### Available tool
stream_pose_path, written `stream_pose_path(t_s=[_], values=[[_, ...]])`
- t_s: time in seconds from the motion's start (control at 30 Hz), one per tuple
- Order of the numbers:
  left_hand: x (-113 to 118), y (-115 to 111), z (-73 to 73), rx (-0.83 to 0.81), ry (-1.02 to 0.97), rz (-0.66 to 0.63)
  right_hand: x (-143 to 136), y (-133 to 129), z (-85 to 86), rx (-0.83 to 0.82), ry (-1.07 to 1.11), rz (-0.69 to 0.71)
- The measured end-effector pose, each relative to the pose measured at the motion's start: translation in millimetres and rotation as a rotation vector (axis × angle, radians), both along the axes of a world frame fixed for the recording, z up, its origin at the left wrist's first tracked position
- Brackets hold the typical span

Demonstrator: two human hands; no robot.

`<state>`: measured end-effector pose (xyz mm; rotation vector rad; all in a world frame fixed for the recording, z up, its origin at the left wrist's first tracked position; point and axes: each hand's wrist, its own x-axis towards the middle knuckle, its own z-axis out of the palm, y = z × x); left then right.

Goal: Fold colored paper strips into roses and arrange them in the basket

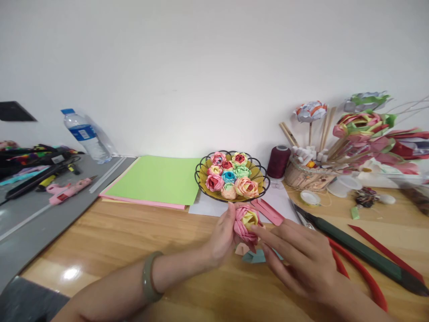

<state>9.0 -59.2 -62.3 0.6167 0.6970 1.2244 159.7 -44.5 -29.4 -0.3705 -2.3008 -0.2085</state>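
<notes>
A pink folded-paper flower with a yellow centre is held above the wooden table. My left hand wraps round its left side, thumb up against the petals; a bangle is on that wrist. From the right, my right hand reaches over, its index fingertip touching the flower near the yellow centre, the other fingers apart and holding nothing visible. Small blue paper pieces lie beneath. Behind the flower, a yellow basket holds several paper flowers, with a pink paper strip in front of it.
Green paper tops a stack left of the basket. Further left are a pink glue gun and a water bottle. At right lie a green cutter, red-handled scissors, dark thread and a pot of sticks.
</notes>
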Motion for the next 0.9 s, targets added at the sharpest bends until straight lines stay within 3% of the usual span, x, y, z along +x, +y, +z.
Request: stream_pose_path(t_s=[0.23, 0.43, 0.63, 0.77, 0.9], values=[[-1.3, 0.4, -1.8, 0.065, 0.06, -0.03, -1.5, 1.4, 2.7, -0.089, 0.085, -0.054], [-3.5, -1.4, -7.2, 0.195, 0.289, 0.09, 0.8, 3.0, -0.2, 0.054, -0.108, -0.166], [-5.2, -3.4, 2.8, 0.263, 0.529, 0.142, 2.0, 1.2, 1.9, 0.066, -0.156, -0.132], [-5.1, -3.4, 8.1, 0.206, 0.503, 0.108, 2.1, 1.7, 0.7, 0.028, -0.105, -0.112], [-3.9, -1.6, 3.8, 0.145, 0.377, 0.032, 3.9, 3.2, 0.0, 0.036, -0.112, -0.126]])
